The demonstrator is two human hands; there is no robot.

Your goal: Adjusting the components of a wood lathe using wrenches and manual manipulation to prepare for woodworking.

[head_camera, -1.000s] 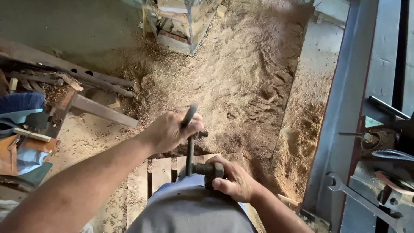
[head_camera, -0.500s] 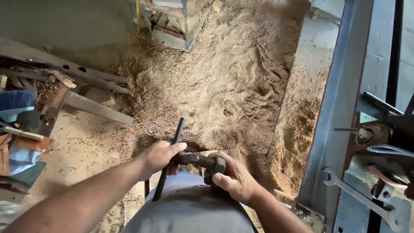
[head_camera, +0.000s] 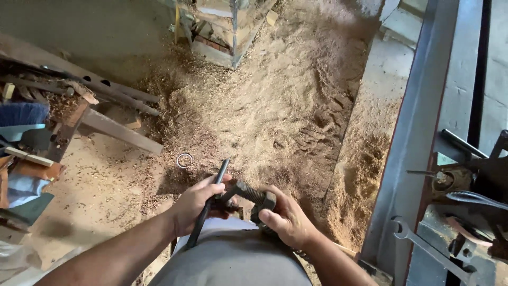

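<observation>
My left hand point(head_camera: 197, 204) grips a thin dark metal rod point(head_camera: 218, 177) that runs from above my fingers down past my wrist. My right hand point(head_camera: 286, 217) is closed around the head end of a thick rusty threaded bolt point(head_camera: 250, 193) with a large nut point(head_camera: 268, 200) on it. The bolt points up and left toward my left hand, and the rod crosses its tip. Both hands are low in the view, just above my grey-clad lap. How the rod joins the bolt is hidden by my fingers.
Sawdust point(head_camera: 275, 100) covers the floor. A small metal ring point(head_camera: 184, 160) lies on it left of my hands. Planks and metal bars point(head_camera: 106, 111) lie at left by a blue brush point(head_camera: 24, 114). A grey steel machine frame point(head_camera: 418, 132) with a wrench point(head_camera: 428, 249) stands at right.
My hands dropped lower and closer together. The rod went from upright to slanting down past my left wrist, and the bolt now lies angled between my hands.
</observation>
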